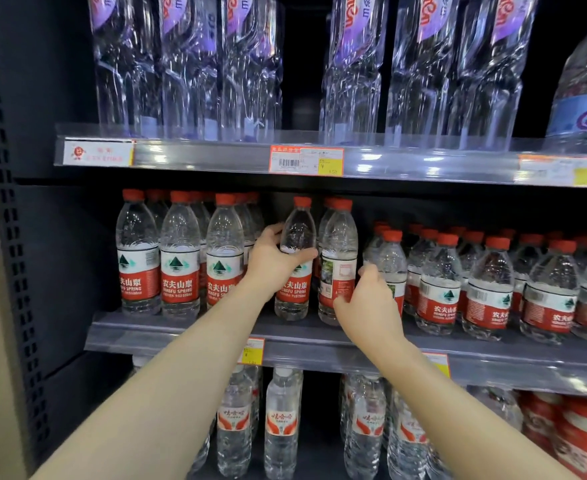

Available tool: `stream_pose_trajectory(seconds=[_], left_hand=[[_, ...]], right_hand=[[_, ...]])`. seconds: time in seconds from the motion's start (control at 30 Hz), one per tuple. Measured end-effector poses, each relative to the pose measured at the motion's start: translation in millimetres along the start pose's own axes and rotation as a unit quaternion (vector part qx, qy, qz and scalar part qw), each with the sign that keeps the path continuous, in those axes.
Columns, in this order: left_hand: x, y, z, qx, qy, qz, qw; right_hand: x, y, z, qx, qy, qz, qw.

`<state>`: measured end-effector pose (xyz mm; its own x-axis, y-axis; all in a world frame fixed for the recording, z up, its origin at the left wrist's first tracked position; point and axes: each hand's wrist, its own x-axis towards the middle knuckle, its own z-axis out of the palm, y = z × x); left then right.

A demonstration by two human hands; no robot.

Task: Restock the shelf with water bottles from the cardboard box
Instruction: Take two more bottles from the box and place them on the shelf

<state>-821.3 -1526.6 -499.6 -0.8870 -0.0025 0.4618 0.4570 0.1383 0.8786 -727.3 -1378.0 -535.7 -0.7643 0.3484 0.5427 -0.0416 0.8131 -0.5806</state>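
My left hand (274, 258) grips a red-capped water bottle (296, 237) that stands on the middle shelf (188, 336), fingers and thumb wrapped round its upper body. Just to its right stands another red-capped bottle (338, 244) with its label turned sideways; my right hand (366, 299) holds its lower right side, fingers curled round the label. Three more tall bottles (179, 258) of the same brand stand in a row to the left. The cardboard box is out of view.
Smaller red-capped bottles (489, 289) fill the shelf to the right. Tall clear bottles (188, 64) with purple labels stand on the upper shelf. White-capped bottles (281, 420) and red packs (569, 438) sit below. A dark perforated upright (8, 202) bounds the left side.
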Motion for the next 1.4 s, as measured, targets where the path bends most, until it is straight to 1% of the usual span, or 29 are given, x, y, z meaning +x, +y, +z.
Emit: stream_pose_trajectory(seconds=[0.13, 0.27, 0.37, 0.43, 0.6, 0.73, 0.9, 1.1, 1.3, 1.4], left_hand=[[-12.4, -11.8, -2.4, 0.088, -0.056, -0.001, 0.995], [-21.7, -22.3, -9.3, 0.121, -0.074, -0.018, 0.99], [-27.5, -25.9, -9.2, 0.138, -0.044, -0.018, 0.989], [-26.8, -25.4, -6.6, 0.13, -0.022, -0.034, 0.991], [-19.2, -28.7, 2.3, 0.112, -0.005, -0.051, 0.992], [-11.2, -36.5, 6.8, 0.09, -0.003, -0.057, 0.994], [2.6, -38.7, 9.9, 0.1, -0.008, -0.068, 0.993], [15.4, -42.0, 17.3, 0.126, 0.013, -0.07, 0.989], [33.3, -49.1, 18.6, 0.155, 0.014, -0.071, 0.985], [39.6, -52.2, 19.4, 0.162, 0.015, -0.071, 0.984]], right_hand=[[-2.7, -0.4, 0.7, 0.034, -0.001, -0.016, 0.999], [-5.1, -3.8, 2.2, 0.045, 0.013, -0.019, 0.999], [-6.6, -4.6, 2.2, 0.041, 0.028, -0.028, 0.998], [-7.8, -4.8, 0.0, 0.038, 0.03, -0.031, 0.998], [-11.0, -2.3, -5.6, 0.021, 0.038, -0.045, 0.998], [-9.4, -2.6, -7.8, -0.015, 0.03, -0.063, 0.997], [-8.6, -3.5, -10.8, -0.065, 0.01, -0.085, 0.994], [-6.0, -10.3, -15.1, -0.067, 0.014, -0.11, 0.992], [-0.4, -22.8, -14.2, -0.061, 0.013, -0.121, 0.991], [-0.4, -27.8, -10.3, -0.076, 0.01, -0.128, 0.989]])
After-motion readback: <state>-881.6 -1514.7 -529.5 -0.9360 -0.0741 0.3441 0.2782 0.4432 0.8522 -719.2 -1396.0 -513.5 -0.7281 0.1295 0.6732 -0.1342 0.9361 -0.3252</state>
